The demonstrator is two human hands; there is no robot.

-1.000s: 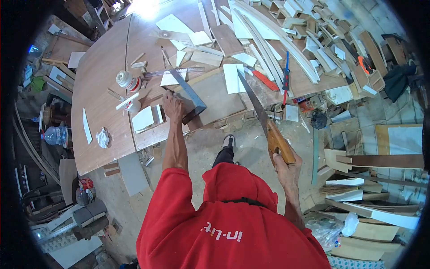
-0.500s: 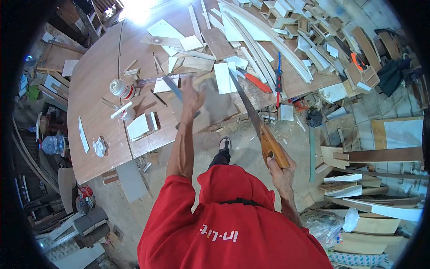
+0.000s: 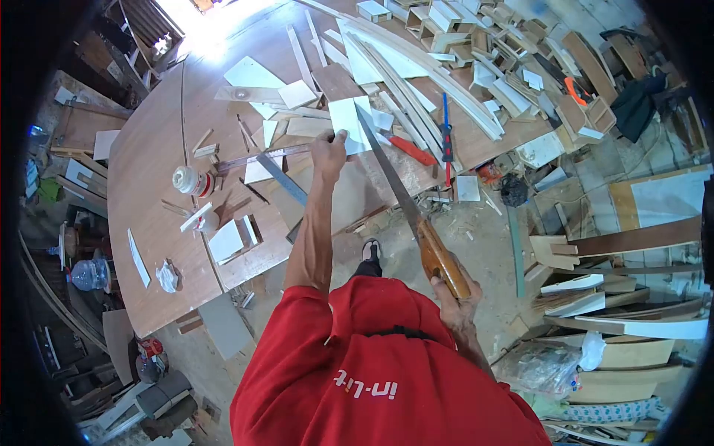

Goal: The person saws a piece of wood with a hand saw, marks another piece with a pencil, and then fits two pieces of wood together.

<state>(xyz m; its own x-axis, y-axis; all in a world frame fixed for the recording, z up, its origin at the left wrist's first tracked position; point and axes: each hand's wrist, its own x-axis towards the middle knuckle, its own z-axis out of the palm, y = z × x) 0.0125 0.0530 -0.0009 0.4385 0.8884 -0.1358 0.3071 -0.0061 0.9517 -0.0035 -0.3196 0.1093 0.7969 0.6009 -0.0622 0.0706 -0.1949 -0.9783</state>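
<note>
My right hand (image 3: 454, 292) is wrapped around the wooden handle of a handsaw (image 3: 398, 182). Its long blade points up and left, with the tip end lying over a white board piece (image 3: 343, 117). At the lower left edge of that piece, my left hand (image 3: 329, 154) grips it with the thumb on top; the fingers beneath are partly hidden. A try square (image 3: 282, 178) lies on the worktable (image 3: 156, 149) just left of my left wrist. Right of the blade rests a red-handled tool (image 3: 413, 150).
White-lidded jars (image 3: 192, 181) stand on the left of the table. A red and blue screwdriver (image 3: 447, 141) lies near the right edge. Long wood strips (image 3: 405, 89) and many offcuts cover the back. Stacked boards (image 3: 625, 327) fill the right floor side.
My left hand has moved right from above the try square and taken hold of the white board piece. The saw stays in my right hand, its blade still over the piece.
</note>
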